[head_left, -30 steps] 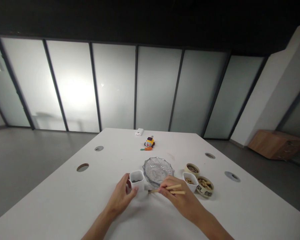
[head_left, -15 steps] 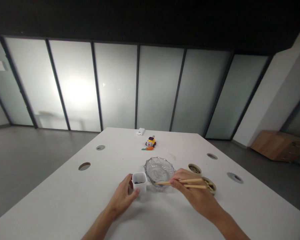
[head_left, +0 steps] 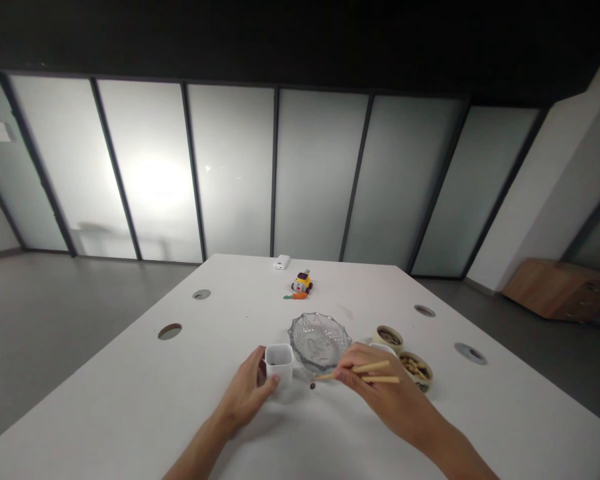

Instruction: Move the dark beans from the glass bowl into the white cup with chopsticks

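My left hand [head_left: 250, 390] is wrapped round the side of a white square cup [head_left: 280, 373], with a little dark matter just showing inside. A pair of wooden chopsticks [head_left: 375, 373] is gripped in my right hand [head_left: 375, 387], their tips pointing left toward the cup. Just below the tips is a small dark bean-like piece [head_left: 313, 386], apart from them; whether it lies on the table or is dropping I cannot tell. Behind the tips stands a clear scalloped glass bowl [head_left: 320, 340].
Right of my right hand stand a round dish of light brown pieces [head_left: 416, 367] and another round dish [head_left: 387, 337], with a partly hidden white container [head_left: 381, 348] beside them. Farther back are a yellow toy car [head_left: 302, 283], an orange-handled screwdriver [head_left: 296, 296] and a white box-shaped device [head_left: 281, 263].
The chopstick tips have shifted slightly down from the bowl's near edge. A dark piece now shows below them, and fewer dark pieces show in the cup. My left hand stays put.
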`<action>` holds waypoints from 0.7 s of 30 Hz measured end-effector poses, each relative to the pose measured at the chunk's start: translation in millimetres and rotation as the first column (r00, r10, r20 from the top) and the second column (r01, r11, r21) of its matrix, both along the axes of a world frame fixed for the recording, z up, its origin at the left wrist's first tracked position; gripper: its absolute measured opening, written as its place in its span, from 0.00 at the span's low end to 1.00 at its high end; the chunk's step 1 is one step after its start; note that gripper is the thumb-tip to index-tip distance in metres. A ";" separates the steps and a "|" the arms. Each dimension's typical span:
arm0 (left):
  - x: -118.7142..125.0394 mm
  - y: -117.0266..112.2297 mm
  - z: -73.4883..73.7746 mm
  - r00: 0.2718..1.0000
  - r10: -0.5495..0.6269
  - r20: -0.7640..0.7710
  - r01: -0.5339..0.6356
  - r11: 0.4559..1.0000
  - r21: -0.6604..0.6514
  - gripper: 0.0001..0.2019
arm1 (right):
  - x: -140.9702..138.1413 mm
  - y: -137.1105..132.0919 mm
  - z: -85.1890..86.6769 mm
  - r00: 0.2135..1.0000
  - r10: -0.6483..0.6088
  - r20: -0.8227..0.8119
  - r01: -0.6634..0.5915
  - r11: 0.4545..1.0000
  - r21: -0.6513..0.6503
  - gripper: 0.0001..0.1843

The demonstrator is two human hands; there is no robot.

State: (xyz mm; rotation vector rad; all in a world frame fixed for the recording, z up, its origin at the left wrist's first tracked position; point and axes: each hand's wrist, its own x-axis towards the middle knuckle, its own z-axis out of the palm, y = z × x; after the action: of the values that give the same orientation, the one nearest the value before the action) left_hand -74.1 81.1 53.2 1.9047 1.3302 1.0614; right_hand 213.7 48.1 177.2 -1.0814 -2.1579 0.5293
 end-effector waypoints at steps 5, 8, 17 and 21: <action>1.5 0.1 -0.1 0.998 0.003 -0.068 -0.004 1.000 -0.017 0.21 | -0.4 6.2 -6.2 1.000 -0.020 -0.003 0.020 0.999 -0.040 0.20; 2.5 0.3 0.0 0.997 0.010 -0.083 -0.011 1.000 -0.013 0.20 | -3.3 6.3 -8.7 0.999 -0.032 0.000 0.032 0.999 -0.041 0.19; 4.2 -1.8 6.1 0.993 0.025 -0.117 -0.029 0.999 -0.033 0.16 | -17.8 -2.7 -15.4 1.000 0.018 -0.005 -0.019 0.993 -0.115 0.15; 4.7 -1.5 6.3 0.989 0.029 -0.147 -0.036 0.998 -0.042 0.15 | -20.6 -4.3 -17.3 1.000 0.019 -0.003 -0.019 0.994 -0.110 0.16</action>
State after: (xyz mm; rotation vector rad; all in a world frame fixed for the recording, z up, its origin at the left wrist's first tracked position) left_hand -69.4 79.6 59.5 1.9652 1.4579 0.9148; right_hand 193.0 43.8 159.9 -1.1192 -2.1606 0.6647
